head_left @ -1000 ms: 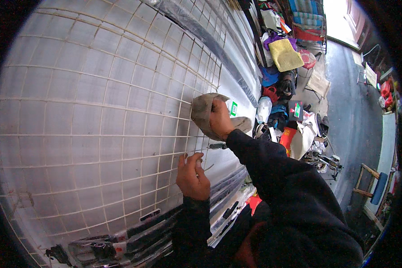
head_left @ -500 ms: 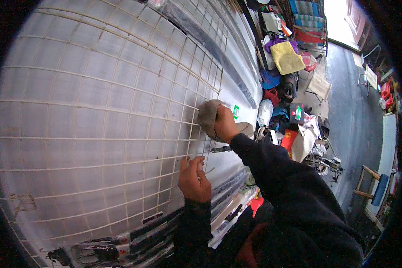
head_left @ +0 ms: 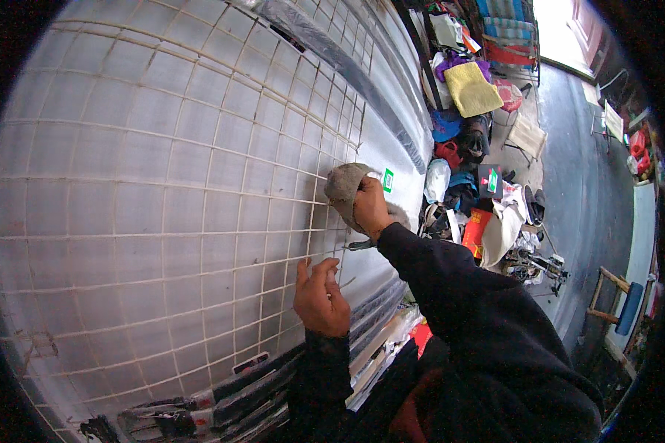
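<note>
Near the right edge of the white wire grid (head_left: 162, 235), your right hand (head_left: 373, 208) held a grey-brown cloth (head_left: 341, 188) in bent fingers. The cloth was by the ends of the wires, near a green-edged label (head_left: 388, 180). Lower down, your left hand (head_left: 323, 303) was at the grid with curled fingers, but I could not tell if it held a wire.

A grey floor (head_left: 584, 177) extended along the right side toward a bright opening (head_left: 558, 35) at upper right. A striped blue-and-red chair (head_left: 511, 29) stood near the opening; below it, a beige stool (head_left: 526, 136) stood beside a clutter heap (head_left: 437, 181). A wooden frame (head_left: 604, 317) with blue padding (head_left: 628, 310) occupied the lower right.
</note>
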{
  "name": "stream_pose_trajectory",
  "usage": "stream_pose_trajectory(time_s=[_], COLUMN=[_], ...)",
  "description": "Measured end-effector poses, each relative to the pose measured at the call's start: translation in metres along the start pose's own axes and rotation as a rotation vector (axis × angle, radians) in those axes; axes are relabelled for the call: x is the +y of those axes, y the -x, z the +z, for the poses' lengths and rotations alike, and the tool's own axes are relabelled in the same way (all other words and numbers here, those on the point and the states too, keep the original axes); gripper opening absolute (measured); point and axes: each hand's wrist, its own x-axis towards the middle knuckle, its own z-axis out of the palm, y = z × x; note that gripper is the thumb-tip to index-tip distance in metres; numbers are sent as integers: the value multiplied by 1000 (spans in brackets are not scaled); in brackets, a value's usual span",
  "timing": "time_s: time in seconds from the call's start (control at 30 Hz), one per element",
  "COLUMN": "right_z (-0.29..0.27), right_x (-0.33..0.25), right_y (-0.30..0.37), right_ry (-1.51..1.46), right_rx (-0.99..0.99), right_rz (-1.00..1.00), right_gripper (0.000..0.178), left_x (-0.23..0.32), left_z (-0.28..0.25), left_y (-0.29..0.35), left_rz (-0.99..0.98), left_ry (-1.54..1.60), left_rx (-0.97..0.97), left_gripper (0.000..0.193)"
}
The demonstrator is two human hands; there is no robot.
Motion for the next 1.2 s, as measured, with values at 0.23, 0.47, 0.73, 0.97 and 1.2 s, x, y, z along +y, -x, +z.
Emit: stream_pose_trajectory(time_s=[0.23, 0.47, 0.73, 0.97, 1.2], right_z=[-22, -12, -32, -57, -5], right_x=[7, 2, 29, 41, 9], right_y=[-10, -7, 5, 23, -5], right_ry=[528, 359, 420, 79, -119], right_rx=[51, 18, 172, 384, 303], right_rz=[56, -45, -25, 9, 269], right_gripper=[30, 19, 17, 30, 22], left_x=[0, -1, 2, 1, 4], left_z=[-1, 3, 1, 1, -1], left_y=[-3, 1, 0, 0, -1], left_rz=[40, -41, -66, -36, -40], left_ry=[2, -46, 22, -10, 25], left_rx=[1, 11, 11, 12, -22], left_gripper=[23, 23, 23, 23, 24])
